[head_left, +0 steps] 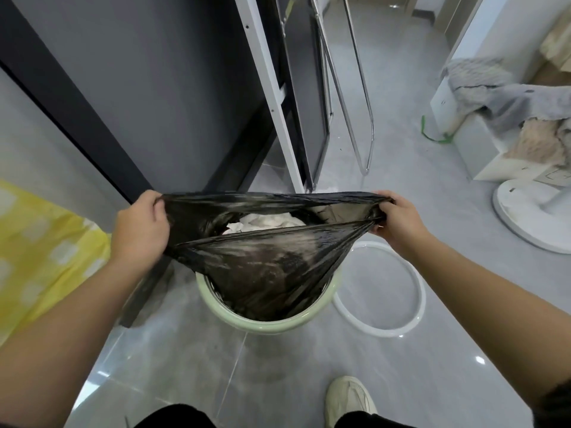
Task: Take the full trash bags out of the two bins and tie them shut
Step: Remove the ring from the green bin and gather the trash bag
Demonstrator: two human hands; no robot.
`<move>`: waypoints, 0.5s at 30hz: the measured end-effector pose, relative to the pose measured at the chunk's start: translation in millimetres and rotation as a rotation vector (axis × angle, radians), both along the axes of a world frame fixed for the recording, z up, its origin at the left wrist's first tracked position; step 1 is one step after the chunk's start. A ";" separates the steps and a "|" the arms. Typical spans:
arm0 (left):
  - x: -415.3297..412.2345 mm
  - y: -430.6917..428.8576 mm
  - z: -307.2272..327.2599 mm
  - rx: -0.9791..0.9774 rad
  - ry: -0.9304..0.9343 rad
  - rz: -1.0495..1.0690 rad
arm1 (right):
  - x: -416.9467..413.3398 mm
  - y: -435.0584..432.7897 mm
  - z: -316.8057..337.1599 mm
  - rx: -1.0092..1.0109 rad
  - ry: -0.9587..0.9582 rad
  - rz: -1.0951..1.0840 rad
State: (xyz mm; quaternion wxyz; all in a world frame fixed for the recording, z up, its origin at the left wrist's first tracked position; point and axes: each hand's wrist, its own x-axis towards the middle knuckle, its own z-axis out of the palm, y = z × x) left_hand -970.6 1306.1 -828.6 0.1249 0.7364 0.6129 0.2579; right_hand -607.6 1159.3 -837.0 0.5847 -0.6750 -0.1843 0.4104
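Observation:
A black trash bag (262, 261) sits in a round pale green bin (272, 322) on the grey tiled floor. My left hand (140, 230) grips the bag's left edge and my right hand (398, 220) grips its right edge. Between them the bag's mouth is stretched wide above the bin. White crumpled rubbish (265, 222) shows through the opening. The bag's lower part is still inside the bin. A second bin is not in view.
A white ring (414, 313) lies on the floor right of the bin. A dark cabinet (139, 103) and a leaning white panel with metal tubes (340, 88) stand behind. Yellow fabric (37, 257) is at left. Grey cloth on white furniture (494, 97) is at right. My shoe (349, 403) is below.

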 end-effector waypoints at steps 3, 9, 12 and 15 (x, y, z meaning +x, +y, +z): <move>-3.6 -12.0 10.6 -0.074 -0.082 -0.203 | 0.3 -6.6 7.2 0.045 0.092 0.028; -19.5 -22.4 23.8 -0.155 0.391 -0.624 | 2.6 -22.7 11.3 -0.098 -0.441 0.275; -28.3 -16.5 17.2 -0.080 0.575 -0.676 | 6.5 -32.0 9.8 -0.272 -0.862 0.650; -34.2 -9.3 13.6 0.020 0.539 -0.603 | 6.4 -33.2 5.5 -0.310 -1.118 0.763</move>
